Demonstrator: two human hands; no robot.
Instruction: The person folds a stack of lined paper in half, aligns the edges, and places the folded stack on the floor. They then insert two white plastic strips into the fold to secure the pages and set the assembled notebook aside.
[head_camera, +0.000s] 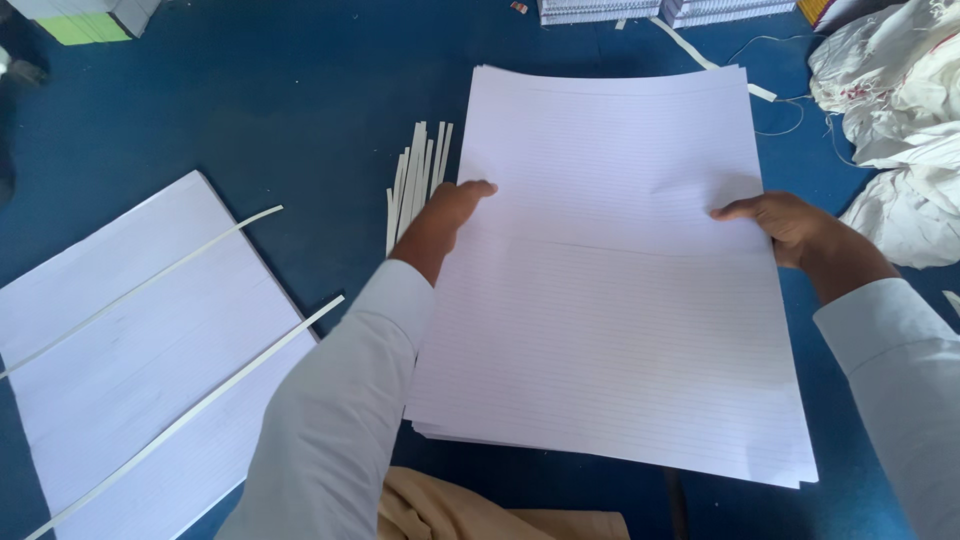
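Centred on the blue work surface (330, 90), a stack of ruled white sheets (610, 300) lay flat, a faint fold line crossing its middle. The left hand (450, 210) clamped the stack's left edge and the right hand (790, 225) its right edge, both level with that line, apparently to keep the sheets squared. Beside the left hand lay a bundle of narrow paper strips (415, 175). Toward the left edge rested a second white stack (130, 370), crossed by two long offcut strips (190, 415). Crumpled white cloth (900, 120) sat at the far right corner.
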